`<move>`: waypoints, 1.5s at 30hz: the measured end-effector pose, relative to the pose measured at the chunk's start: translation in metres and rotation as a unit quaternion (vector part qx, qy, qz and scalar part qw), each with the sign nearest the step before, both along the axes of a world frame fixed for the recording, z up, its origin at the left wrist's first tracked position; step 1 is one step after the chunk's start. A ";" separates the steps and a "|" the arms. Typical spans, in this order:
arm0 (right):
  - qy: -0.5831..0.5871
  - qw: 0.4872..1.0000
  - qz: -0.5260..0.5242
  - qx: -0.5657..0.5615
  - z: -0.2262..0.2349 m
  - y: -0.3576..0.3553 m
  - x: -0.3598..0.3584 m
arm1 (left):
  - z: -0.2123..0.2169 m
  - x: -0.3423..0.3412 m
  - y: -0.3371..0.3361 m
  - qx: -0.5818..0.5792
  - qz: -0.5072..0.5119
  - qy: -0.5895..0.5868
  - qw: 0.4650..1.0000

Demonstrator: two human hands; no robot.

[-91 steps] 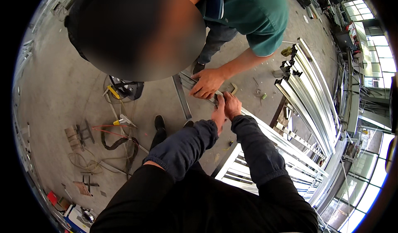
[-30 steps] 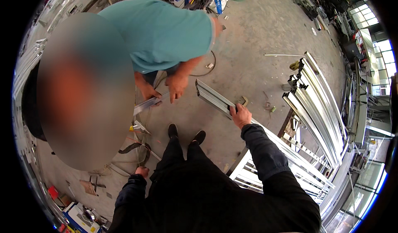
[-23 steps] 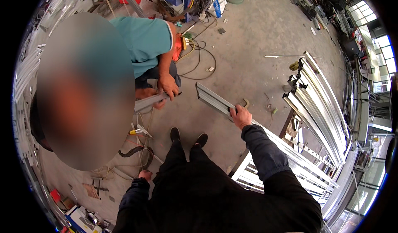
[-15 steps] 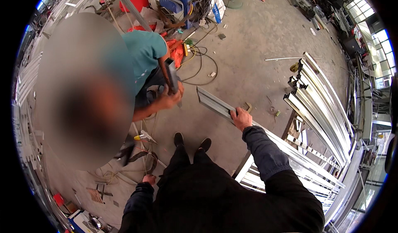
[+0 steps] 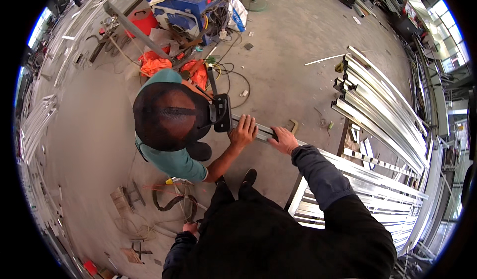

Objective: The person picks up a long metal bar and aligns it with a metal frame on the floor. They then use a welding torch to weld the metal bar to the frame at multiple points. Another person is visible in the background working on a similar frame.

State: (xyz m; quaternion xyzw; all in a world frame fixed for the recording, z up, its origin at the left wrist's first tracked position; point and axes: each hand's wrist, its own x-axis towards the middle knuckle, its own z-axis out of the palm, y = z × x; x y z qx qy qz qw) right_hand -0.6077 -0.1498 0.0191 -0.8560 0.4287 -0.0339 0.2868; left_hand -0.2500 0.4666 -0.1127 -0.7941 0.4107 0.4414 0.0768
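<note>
My right hand point(image 5: 284, 141) is closed over a long silvery metal profile point(image 5: 264, 133). From there the profile runs rightward over a stack of similar lengths. A co-worker in a teal shirt point(image 5: 171, 160) bends over its far-left end, one hand point(image 5: 243, 132) laid on the profile just left of mine. A black device point(image 5: 222, 113) at the front of the co-worker's head hides the profile's tip. Low on the left, my left hand point(image 5: 190, 228) is closed beside my thigh. Whatever it might hold is hidden.
Bright metal profiles point(image 5: 380, 102) lie bundled on the right, with more stacked on a rack point(image 5: 296, 194). A blue machine point(image 5: 181, 10) stands at the back left, near orange bags point(image 5: 154, 64) and cables point(image 5: 233, 70). A bracket-shaped piece point(image 5: 294, 126) lies on the floor.
The co-worker has leaned in from the left and put a hand on the profile; the dark metal piece held before is no longer plainly visible. My right hand still grips the profile.
</note>
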 end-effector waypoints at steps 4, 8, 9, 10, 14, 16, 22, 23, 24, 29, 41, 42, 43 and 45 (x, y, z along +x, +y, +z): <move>0.018 0.998 0.035 -0.041 0.009 0.016 -0.026 | 0.008 0.000 0.004 -0.017 -0.110 -0.008 0.994; 0.071 0.990 0.034 -0.115 0.018 0.029 -0.049 | -0.004 -0.006 0.024 -0.005 -0.059 0.001 0.998; 0.077 0.990 0.003 -0.116 0.010 0.031 -0.064 | 0.001 0.001 0.007 -0.001 -0.074 0.006 0.997; 0.083 0.989 -0.026 -0.117 0.002 0.034 -0.078 | 0.009 0.006 -0.010 0.004 -0.088 0.011 0.996; 0.112 0.988 -0.041 -0.099 0.009 0.035 -0.052 | -0.007 0.003 0.010 0.073 0.187 0.023 0.979; 0.106 0.986 -0.056 -0.117 0.002 0.038 -0.064 | -0.009 0.007 -0.008 0.021 0.176 0.024 0.984; 0.107 0.984 -0.057 -0.132 -0.005 0.039 -0.065 | -0.003 0.011 -0.018 0.061 0.160 0.007 0.985; 0.113 0.983 -0.054 -0.131 -0.005 0.040 -0.063 | -0.004 0.008 -0.008 0.039 0.062 -0.001 0.997; 0.107 0.983 -0.051 -0.138 -0.005 0.039 -0.059 | -0.006 0.012 -0.002 0.013 -0.034 -0.008 0.999; 0.107 0.983 -0.026 -0.150 0.003 0.041 -0.034 | -0.022 -0.007 0.048 -0.029 0.091 0.033 0.995; 0.117 0.982 -0.051 -0.138 -0.005 0.044 -0.044 | -0.022 -0.011 0.024 0.010 -0.008 -0.009 1.000; 0.123 0.981 -0.048 -0.140 -0.008 0.043 -0.046 | -0.019 -0.011 0.020 -0.002 -0.020 -0.005 1.000; 0.122 0.982 -0.050 -0.135 -0.011 0.044 -0.047 | -0.022 -0.008 0.031 -0.007 -0.035 -0.008 0.999; 0.120 0.982 -0.051 -0.135 -0.015 0.044 -0.049 | -0.030 -0.010 0.035 -0.028 0.125 0.028 0.991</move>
